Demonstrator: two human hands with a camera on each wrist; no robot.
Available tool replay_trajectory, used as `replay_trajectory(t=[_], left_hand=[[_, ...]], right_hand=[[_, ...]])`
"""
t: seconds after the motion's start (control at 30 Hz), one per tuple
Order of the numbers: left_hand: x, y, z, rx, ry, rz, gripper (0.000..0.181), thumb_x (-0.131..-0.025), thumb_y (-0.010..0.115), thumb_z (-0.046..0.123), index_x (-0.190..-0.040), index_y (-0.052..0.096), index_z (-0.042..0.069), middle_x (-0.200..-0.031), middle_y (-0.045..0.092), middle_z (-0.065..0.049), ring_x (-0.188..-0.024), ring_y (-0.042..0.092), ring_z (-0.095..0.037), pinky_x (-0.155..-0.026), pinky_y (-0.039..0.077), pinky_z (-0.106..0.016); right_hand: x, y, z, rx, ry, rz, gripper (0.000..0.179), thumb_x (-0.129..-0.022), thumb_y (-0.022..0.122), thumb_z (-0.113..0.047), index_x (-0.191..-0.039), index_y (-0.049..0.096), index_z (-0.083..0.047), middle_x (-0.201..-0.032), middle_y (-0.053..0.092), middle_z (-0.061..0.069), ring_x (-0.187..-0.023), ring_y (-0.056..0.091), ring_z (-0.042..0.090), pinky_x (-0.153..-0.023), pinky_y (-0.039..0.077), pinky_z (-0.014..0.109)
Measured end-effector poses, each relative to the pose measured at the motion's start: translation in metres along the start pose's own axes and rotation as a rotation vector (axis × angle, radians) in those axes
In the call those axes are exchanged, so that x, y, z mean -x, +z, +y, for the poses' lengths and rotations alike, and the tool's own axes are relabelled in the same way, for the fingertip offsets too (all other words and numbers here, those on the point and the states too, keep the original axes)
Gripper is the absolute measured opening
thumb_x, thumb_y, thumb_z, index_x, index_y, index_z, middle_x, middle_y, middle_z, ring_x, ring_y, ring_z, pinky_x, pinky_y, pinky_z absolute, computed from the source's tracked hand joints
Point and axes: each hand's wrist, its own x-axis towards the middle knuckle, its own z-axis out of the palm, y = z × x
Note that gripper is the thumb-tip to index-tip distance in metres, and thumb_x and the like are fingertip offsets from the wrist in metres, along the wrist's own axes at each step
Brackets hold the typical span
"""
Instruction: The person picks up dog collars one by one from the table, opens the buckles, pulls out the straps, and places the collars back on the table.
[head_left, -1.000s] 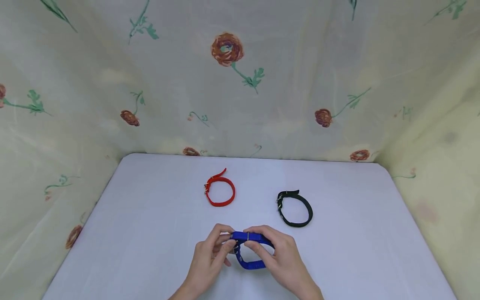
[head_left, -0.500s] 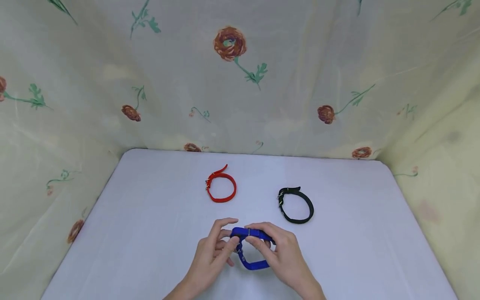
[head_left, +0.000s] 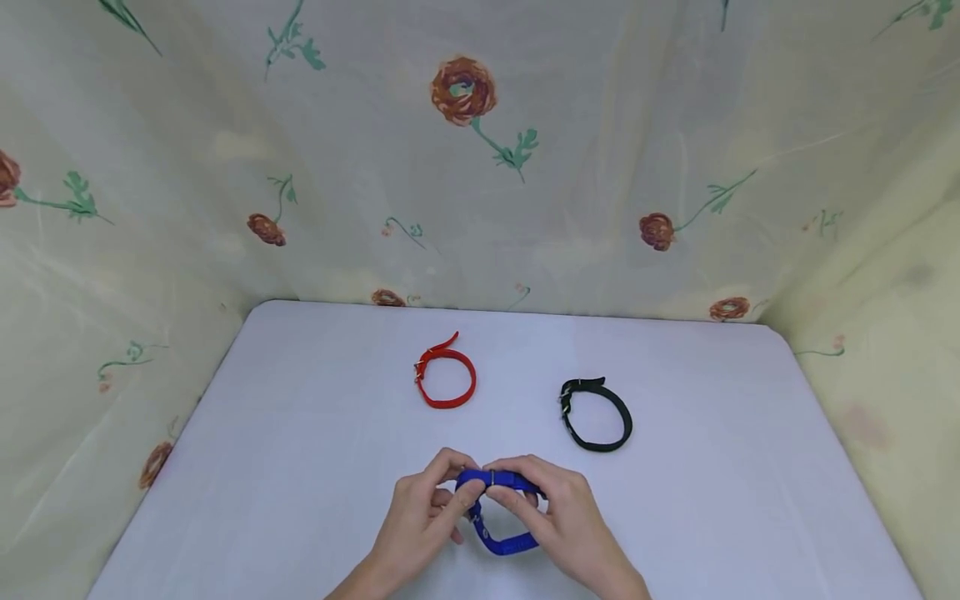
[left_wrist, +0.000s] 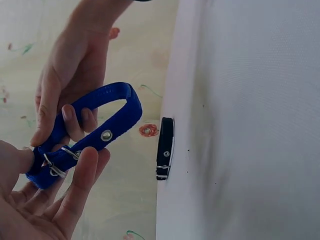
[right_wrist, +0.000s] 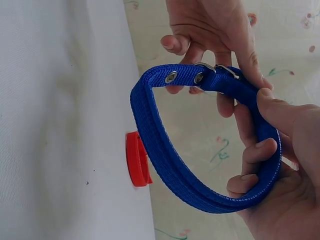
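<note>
Both hands hold a blue collar (head_left: 512, 546) above the table's near part, its strap looped with a metal buckle (right_wrist: 228, 71) and eyelets. My left hand (head_left: 417, 518) pinches the strap by the buckle, thumb on top and fingers beneath. On the strap's other side my right hand (head_left: 564, 521) grips it between thumb and curled fingers. In the right wrist view the blue collar (right_wrist: 170, 160) forms a wide loop, fingers of the right hand (right_wrist: 295, 185) reaching inside it. In the left wrist view the left fingers (left_wrist: 75, 195) lie along the buckle end.
A red collar (head_left: 471, 387) lies buckled in a loop toward the back middle of the white table (head_left: 315, 433). Right of it lies a black collar (head_left: 628, 421), likewise looped. A flowered cloth (head_left: 555, 167) hangs behind and along both sides.
The left index finger, lifted off the strap half a second ago, has come back down by the blue collar. The left thumb has shifted right along the strap, close to the right fingers.
</note>
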Motion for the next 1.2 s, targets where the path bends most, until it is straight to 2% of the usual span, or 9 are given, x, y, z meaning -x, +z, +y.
replay_trajectory(t=[0.1,0.3,0.37,0.6,0.87,1.03,1.2], left_hand=[[-0.0003,-0.0004,0.0009,-0.007,0.003,0.004,0.018,-0.112,0.059,0.032,-0.122,0.062,0.018,-0.116,0.079,-0.014,-0.054,0.073,-0.022,-0.054,0.062,-0.034],[-0.0016,0.0009,0.0016,-0.009,-0.001,0.017,0.016,-0.112,0.059,0.031,-0.123,0.063,0.02,-0.118,0.077,-0.012,-0.058,0.074,-0.019,-0.055,0.062,-0.033],[-0.0018,0.0017,0.0016,0.001,-0.009,0.02,0.016,-0.113,0.058,0.031,-0.123,0.062,0.02,-0.118,0.077,-0.012,-0.061,0.076,-0.02,-0.055,0.062,-0.035],[-0.0003,0.003,0.0006,0.072,-0.051,0.035,0.015,-0.114,0.055,0.032,-0.125,0.058,0.022,-0.119,0.079,-0.018,-0.08,0.08,-0.011,-0.056,0.063,-0.046],[0.0022,0.0035,-0.0034,0.154,-0.109,0.035,0.017,-0.116,0.05,0.032,-0.128,0.055,0.02,-0.122,0.079,-0.02,-0.083,0.08,-0.01,-0.057,0.063,-0.051],[0.0034,0.0039,-0.0041,0.203,-0.15,0.02,0.026,-0.117,0.045,0.039,-0.131,0.049,0.018,-0.128,0.077,-0.021,-0.086,0.08,-0.012,-0.06,0.063,-0.056],[0.0038,0.0034,-0.0047,0.181,-0.141,-0.024,0.027,-0.116,0.048,0.038,-0.129,0.051,0.014,-0.126,0.076,-0.022,-0.088,0.079,-0.012,-0.059,0.063,-0.052]], right_hand=[[-0.0012,0.0004,0.0,-0.003,-0.008,0.003,0.017,-0.103,0.075,-0.024,-0.119,0.075,-0.028,-0.089,0.067,-0.019,-0.074,0.054,-0.004,-0.062,0.05,0.018],[-0.0028,-0.0003,0.0003,-0.006,-0.005,0.01,0.018,-0.102,0.075,-0.024,-0.12,0.075,-0.028,-0.092,0.069,-0.018,-0.075,0.055,-0.004,-0.063,0.05,0.018],[-0.003,-0.0008,0.0005,-0.003,-0.003,0.013,0.018,-0.102,0.076,-0.024,-0.119,0.075,-0.028,-0.093,0.069,-0.018,-0.075,0.055,-0.004,-0.063,0.05,0.018],[-0.0024,-0.0022,0.0024,0.005,-0.01,0.052,0.018,-0.101,0.077,-0.021,-0.118,0.076,-0.026,-0.096,0.072,-0.015,-0.076,0.055,-0.004,-0.062,0.051,0.021],[-0.0025,-0.0013,0.0024,0.009,0.023,0.037,0.018,-0.101,0.077,-0.024,-0.119,0.076,-0.026,-0.098,0.073,-0.015,-0.077,0.056,-0.004,-0.063,0.05,0.019],[-0.0028,-0.0011,0.003,0.021,0.023,0.042,0.019,-0.101,0.077,-0.024,-0.12,0.077,-0.025,-0.097,0.072,-0.016,-0.077,0.056,-0.004,-0.063,0.049,0.018],[-0.0011,-0.0017,0.0037,0.022,0.003,0.044,0.018,-0.1,0.078,-0.025,-0.118,0.079,-0.025,-0.097,0.074,-0.017,-0.076,0.055,-0.005,-0.063,0.05,0.018]])
